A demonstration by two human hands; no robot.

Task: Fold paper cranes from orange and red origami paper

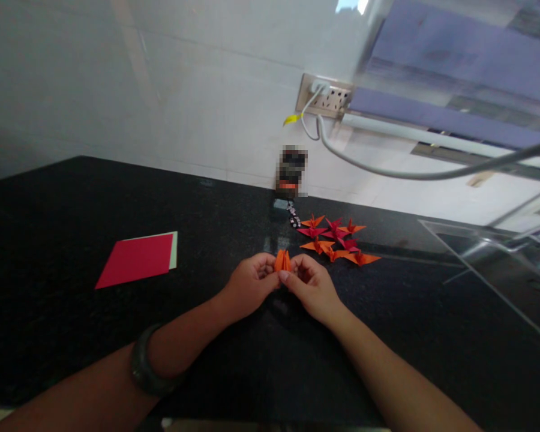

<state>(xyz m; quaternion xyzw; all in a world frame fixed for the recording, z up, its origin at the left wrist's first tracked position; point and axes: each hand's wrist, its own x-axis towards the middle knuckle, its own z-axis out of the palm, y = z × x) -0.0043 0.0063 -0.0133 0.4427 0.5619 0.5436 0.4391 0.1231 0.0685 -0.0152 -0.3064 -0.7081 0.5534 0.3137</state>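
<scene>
Between my two hands is a small piece of folded orange origami paper, its narrow points upward. My left hand pinches its left side with thumb and fingers. From the right, my right hand grips the same paper, its thumb pressed on the lower front. The fingertips behind the paper are partly hidden. Just beyond my right hand, several finished paper cranes in orange and red sit in a loose group. A dark bangle circles my left wrist.
Red square paper lies over a pale green sheet on the black countertop at left. A phone-like object, blurred out, leans near the wall. A sink is at right; a cable runs from the wall socket.
</scene>
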